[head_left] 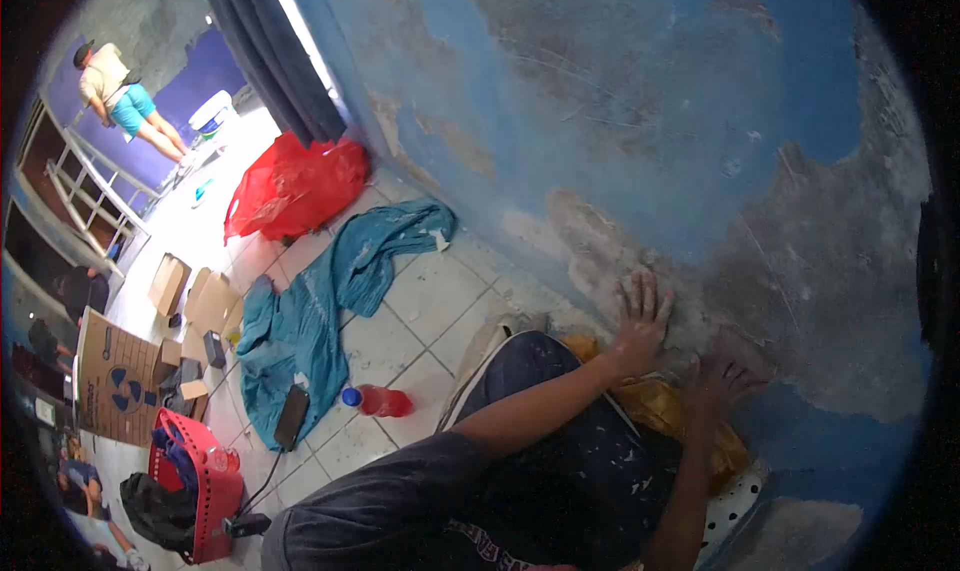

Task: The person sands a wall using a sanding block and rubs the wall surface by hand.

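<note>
Left hand (pixel 645 329) with fingers spread against the patchy wall (pixel 640 151) at right, right hand (pixel 716 379) nearby against it, cannot tell if holding anything, red bottle (pixel 384 401) on floor (pixel 430 306) at left

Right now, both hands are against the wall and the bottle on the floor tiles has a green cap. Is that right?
Not quite: the cap on the bottle is blue, not green, as the head view shows. The rest is right: the left hand and the right hand are against the wall, and the bottle is on the floor tiles.
</note>
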`<state>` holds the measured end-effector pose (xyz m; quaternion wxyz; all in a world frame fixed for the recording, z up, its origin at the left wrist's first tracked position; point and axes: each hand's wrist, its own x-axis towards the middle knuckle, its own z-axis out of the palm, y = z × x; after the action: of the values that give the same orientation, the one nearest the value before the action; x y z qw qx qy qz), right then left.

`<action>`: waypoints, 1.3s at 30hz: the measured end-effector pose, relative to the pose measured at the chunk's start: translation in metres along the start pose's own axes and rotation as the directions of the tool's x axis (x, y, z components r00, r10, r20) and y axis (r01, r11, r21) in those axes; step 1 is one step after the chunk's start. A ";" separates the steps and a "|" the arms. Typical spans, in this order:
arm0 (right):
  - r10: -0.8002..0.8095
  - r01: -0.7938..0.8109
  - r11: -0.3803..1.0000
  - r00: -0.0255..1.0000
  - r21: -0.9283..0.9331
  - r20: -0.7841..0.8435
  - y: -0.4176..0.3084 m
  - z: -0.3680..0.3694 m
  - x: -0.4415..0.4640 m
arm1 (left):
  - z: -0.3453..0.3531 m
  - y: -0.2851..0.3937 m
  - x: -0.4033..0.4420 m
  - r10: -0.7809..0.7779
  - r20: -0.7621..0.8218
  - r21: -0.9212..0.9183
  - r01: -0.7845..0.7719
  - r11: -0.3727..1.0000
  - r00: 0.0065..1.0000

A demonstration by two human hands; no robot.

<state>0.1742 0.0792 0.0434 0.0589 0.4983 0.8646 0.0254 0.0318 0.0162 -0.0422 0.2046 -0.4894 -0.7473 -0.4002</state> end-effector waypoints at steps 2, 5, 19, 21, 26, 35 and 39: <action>-0.038 0.078 0.994 0.909 0.081 -0.414 0.018 0.032 0.018 | 0.002 -0.002 0.003 -0.006 0.069 0.066 0.001 0.998 0.998; -0.037 0.125 0.951 0.954 0.282 -0.298 0.019 0.031 0.011 | 0.007 -0.015 -0.002 0.002 0.222 0.267 -0.063 0.962 0.975; -0.151 0.264 0.955 0.825 0.135 -0.545 0.033 0.031 0.013 | -0.003 -0.004 0.002 -0.001 0.213 0.050 -0.010 0.999 0.977; -0.031 0.209 0.947 0.814 0.243 -0.580 0.039 0.022 0.009 | -0.008 -0.008 -0.008 -0.028 0.252 0.051 0.016 0.999 0.967; -0.210 0.302 0.952 0.763 0.050 -0.611 0.028 0.036 0.011 | -0.004 -0.001 0.003 -0.023 0.244 0.112 -0.004 0.994 0.969; -0.269 0.426 0.898 0.728 0.108 -0.631 0.023 0.038 0.012 | -0.002 0.000 0.004 -0.037 0.169 0.051 0.029 0.998 0.985; -0.104 0.210 0.973 0.769 0.096 -0.630 0.034 0.030 0.022 | -0.012 -0.004 -0.007 -0.048 0.274 0.093 0.023 0.995 0.960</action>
<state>0.1958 0.1148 0.0150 -0.2675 0.3911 0.8733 0.1132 0.0297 0.0020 -0.0414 0.1129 -0.5174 -0.7943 -0.2978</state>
